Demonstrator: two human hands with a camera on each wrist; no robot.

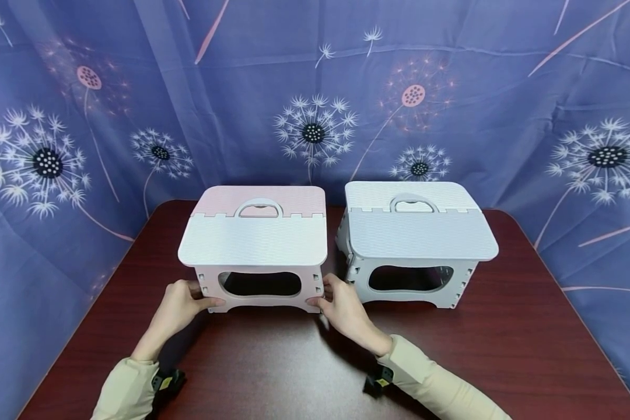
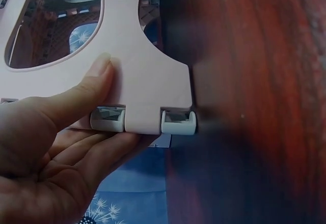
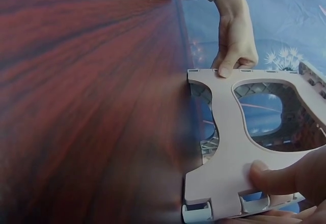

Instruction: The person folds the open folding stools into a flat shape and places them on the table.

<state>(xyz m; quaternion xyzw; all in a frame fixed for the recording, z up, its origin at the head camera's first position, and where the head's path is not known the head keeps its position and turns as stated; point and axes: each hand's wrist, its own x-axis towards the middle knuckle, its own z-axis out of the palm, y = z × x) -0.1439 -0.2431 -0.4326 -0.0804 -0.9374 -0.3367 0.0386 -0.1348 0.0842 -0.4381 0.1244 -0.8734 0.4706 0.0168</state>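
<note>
A pink and white folding step stool [image 1: 252, 240] stands unfolded on the table, its handle loop on top. My left hand [image 1: 177, 310] grips the lower left corner of its front leg panel, thumb on the front face and fingers behind the side edge. At the lower right corner, my right hand [image 1: 346, 306] pinches the same panel [image 3: 224, 132] in a like way. The left wrist view shows the left thumb [image 2: 102, 66] flat on the pink panel above the hinge tabs [image 2: 178, 123]. Fingers behind the panel are partly hidden.
A second folding step stool [image 1: 420, 233], grey-blue and white, stands unfolded close on the right. Both are on a dark red wooden table [image 1: 294, 361]. Behind the table hangs a blue curtain [image 1: 241, 116] with dandelion prints.
</note>
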